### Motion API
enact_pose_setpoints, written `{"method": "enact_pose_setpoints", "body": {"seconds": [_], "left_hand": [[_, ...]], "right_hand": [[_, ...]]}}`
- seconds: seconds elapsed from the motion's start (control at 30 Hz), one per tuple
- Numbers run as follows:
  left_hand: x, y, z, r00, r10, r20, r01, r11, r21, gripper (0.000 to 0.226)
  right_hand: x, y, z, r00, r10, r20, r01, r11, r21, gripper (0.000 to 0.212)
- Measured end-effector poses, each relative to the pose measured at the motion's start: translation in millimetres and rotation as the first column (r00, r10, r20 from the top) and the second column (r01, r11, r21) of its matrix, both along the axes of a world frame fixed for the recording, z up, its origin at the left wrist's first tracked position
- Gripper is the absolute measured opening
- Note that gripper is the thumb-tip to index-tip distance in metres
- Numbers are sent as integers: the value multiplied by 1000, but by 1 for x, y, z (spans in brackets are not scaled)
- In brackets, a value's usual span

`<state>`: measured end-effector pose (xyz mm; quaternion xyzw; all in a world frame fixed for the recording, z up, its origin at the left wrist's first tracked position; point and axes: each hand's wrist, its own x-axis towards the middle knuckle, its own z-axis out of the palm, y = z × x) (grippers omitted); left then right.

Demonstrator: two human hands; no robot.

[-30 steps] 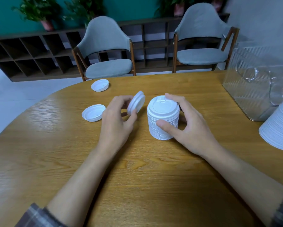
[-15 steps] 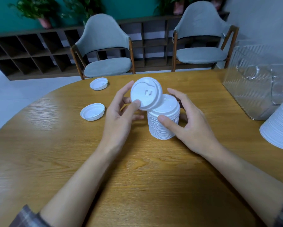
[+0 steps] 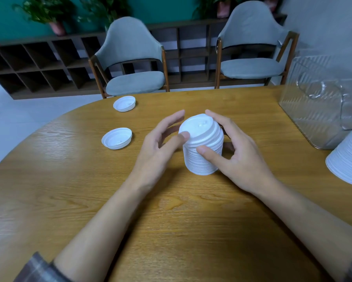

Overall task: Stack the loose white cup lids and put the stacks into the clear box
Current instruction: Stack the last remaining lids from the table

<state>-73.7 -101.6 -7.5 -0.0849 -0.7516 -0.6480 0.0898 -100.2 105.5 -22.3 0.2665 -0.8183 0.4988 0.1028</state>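
Wooden table [image 3: 171, 231], centre: right hand [image 3: 242, 159] is curling round the lid stack [image 3: 199, 161] to steady it while left hand [image 3: 156, 151], fingers spread, is thumbing its tilted top lid [image 3: 199, 127] flat

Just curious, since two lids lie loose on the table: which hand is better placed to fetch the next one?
Probably the left hand: the near lid and far lid lie on its side of the stack, and its fingers are straight. The right hand grips the stack.
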Motion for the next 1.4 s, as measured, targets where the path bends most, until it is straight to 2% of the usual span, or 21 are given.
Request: {"method": "enact_pose_setpoints", "body": {"seconds": [0.1, 0.27, 0.37, 0.43, 0.57, 0.63, 0.77, 0.93, 1.13, 1.4], "left_hand": [[2, 0, 4, 997, -80, -5, 80, 995, 55, 53], [3, 5, 4, 996, 72, -48, -70, 996, 46, 63], [2, 8, 0, 991, 115, -73, -118, 993, -25, 63], [2, 8, -1, 995, 80, -59, -82, 996, -30, 59], [0, 1, 1, 999, -32, -18, 33, 997, 65, 50], [0, 0, 2, 999, -21, -31, 23, 998, 58, 47], [3, 6, 3, 999, 29, -40, -26, 997, 75, 55], [1, 8, 0, 994, 79, -70, -75, 996, 48, 53], [1, 9, -2, 990, 116, -78, -113, 993, 42, 52], [2, 4, 1, 999, 2, -42, -2, 1000, -11, 52]], "right_hand": [[1, -1, 0, 1000, 13, 0, -13, 1000, -2, 74], [1, -1, 0, 999, 29, 20, -28, 999, -25, 79], [2, -1, 0, 1000, 29, 11, -29, 1000, -10, 77], [2, -1, 0, 999, 33, 10, -33, 999, -10, 75], [1, -1, 0, 999, 40, 19, -40, 999, -2, 75], [1, -1, -1, 999, 46, 25, -46, 999, -12, 79], [1, 0, 0, 996, 61, 65, -60, 998, -28, 90], [1, 0, 1, 999, 41, 8, -41, 998, 49, 83], [-1, 1, -2, 998, 58, 16, -58, 997, 42, 79], [-1, 0, -2, 998, 59, 18, -59, 997, 52, 81]]}}
